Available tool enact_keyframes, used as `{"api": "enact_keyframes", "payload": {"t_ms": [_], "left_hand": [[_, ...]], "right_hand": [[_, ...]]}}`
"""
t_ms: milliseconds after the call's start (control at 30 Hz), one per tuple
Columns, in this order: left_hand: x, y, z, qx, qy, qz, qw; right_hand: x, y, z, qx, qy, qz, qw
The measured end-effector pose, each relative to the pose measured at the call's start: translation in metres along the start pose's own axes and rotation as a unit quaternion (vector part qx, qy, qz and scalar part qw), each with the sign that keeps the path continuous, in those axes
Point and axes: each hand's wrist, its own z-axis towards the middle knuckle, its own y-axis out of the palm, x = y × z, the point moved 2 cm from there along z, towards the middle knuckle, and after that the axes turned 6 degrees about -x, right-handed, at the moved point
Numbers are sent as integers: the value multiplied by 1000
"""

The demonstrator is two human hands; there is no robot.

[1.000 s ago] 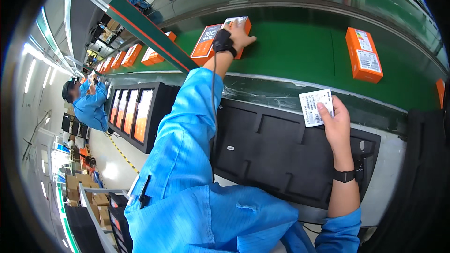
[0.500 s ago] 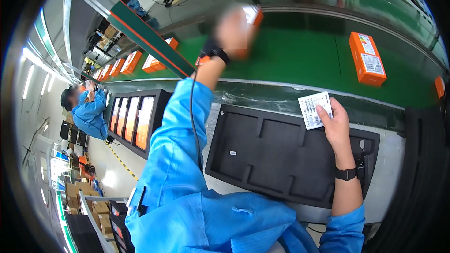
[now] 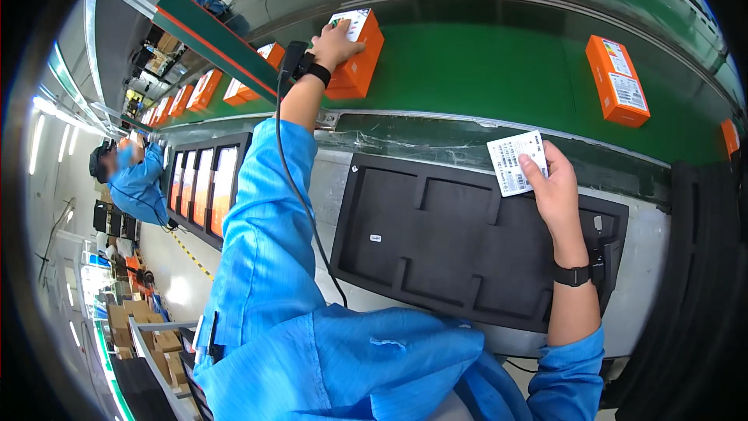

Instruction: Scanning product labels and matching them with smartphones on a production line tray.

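My left hand (image 3: 336, 40) reaches far forward and grips an orange box with a white label (image 3: 356, 53) lying on the green conveyor belt (image 3: 483, 70). A black wrist strap with a cable runs down my blue sleeve. My right hand (image 3: 555, 187) holds a small white printed label card (image 3: 513, 162) over the black foam tray (image 3: 460, 242) on the bench in front of me. A black watch band sits on my right wrist.
Another orange box (image 3: 619, 82) lies on the belt to the right, and several more orange boxes (image 3: 249, 86) trail off to the left. A rack of orange-lit panels (image 3: 204, 187) stands left of the tray. A person in blue (image 3: 136, 179) works farther left.
My left hand lifted the orange box off the belt, swung it up, and now has it down on the belt again, nearer the edge. My right hand has kept the label card almost still.
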Motion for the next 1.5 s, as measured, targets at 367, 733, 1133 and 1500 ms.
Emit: {"api": "enact_keyframes", "payload": {"t_ms": [367,733,1133,1500], "left_hand": [[11,-1,-1,30,-21,-48,998],[14,12,3,10,4,-95,995],[51,54,2,65,3,-73,995],[19,90,-19,37,149,-604,782]], "right_hand": [[-6,8,-1,8,4,26,1000],[-2,11,-4,-6,14,26,1000],[-12,-1,2,2,67,101,993],[-51,43,164,-41,-19,-74,996]]}}
